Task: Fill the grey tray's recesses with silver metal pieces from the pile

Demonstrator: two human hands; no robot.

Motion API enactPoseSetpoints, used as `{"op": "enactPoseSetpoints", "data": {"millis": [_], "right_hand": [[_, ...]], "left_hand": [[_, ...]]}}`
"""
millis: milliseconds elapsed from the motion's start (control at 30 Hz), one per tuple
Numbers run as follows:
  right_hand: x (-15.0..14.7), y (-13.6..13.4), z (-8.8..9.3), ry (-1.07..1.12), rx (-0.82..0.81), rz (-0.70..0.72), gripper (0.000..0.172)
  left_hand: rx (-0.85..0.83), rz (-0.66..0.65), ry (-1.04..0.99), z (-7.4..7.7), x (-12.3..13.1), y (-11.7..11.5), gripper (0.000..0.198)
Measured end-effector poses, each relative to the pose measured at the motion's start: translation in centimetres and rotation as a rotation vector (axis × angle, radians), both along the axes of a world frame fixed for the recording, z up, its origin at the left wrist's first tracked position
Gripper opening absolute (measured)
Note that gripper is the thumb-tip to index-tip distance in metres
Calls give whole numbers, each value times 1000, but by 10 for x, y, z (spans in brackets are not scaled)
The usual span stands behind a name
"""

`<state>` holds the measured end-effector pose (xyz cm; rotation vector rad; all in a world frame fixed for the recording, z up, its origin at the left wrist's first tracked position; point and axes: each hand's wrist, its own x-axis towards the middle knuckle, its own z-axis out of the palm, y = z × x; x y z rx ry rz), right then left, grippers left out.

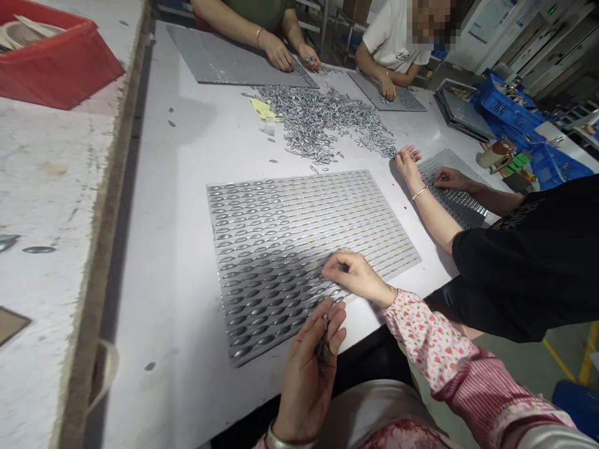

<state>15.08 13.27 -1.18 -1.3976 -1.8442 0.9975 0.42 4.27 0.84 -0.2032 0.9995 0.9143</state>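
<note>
A grey rectangular tray-like sheet [322,215] lies on the white table before me, with rows of pointed oval slots. Dark, shiny oval pieces [248,305] fill the rows on its left side and along the near edge. My left hand [306,368] is cupped, palm up, at the sheet's near edge, its fingers curled round several small grey oval pieces [324,340]. Over the near part of the sheet, my right hand [358,274] has thumb and fingers pinched together. Whatever sits between those fingertips is too small or hidden to make out.
A heap of loose grey oval pieces [322,118] lies beyond the sheet, near a yellow paper scrap [264,109]. Co-workers' hands work at other sheets [234,59] across and to the right. A red bin [60,59] stands left; blue crates [510,109] stand at the right.
</note>
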Motion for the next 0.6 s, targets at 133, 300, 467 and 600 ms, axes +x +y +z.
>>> {"op": "enactPoseSetpoints", "data": {"millis": [133,300,467,600], "right_hand": [[-9,14,-13,-180,81,-69,12],[-14,14,-19,-317,82,-76,17],[-18,11,-22,-418,148,-89,19],[-19,11,-25,-417,179,-131,17]], "left_hand": [[-48,-65,5,5,-2,1,25],[-46,-73,-10,0,0,-2,22],[26,-49,-60,-7,0,-7,19],[80,-21,-63,-7,-1,-6,27]]}}
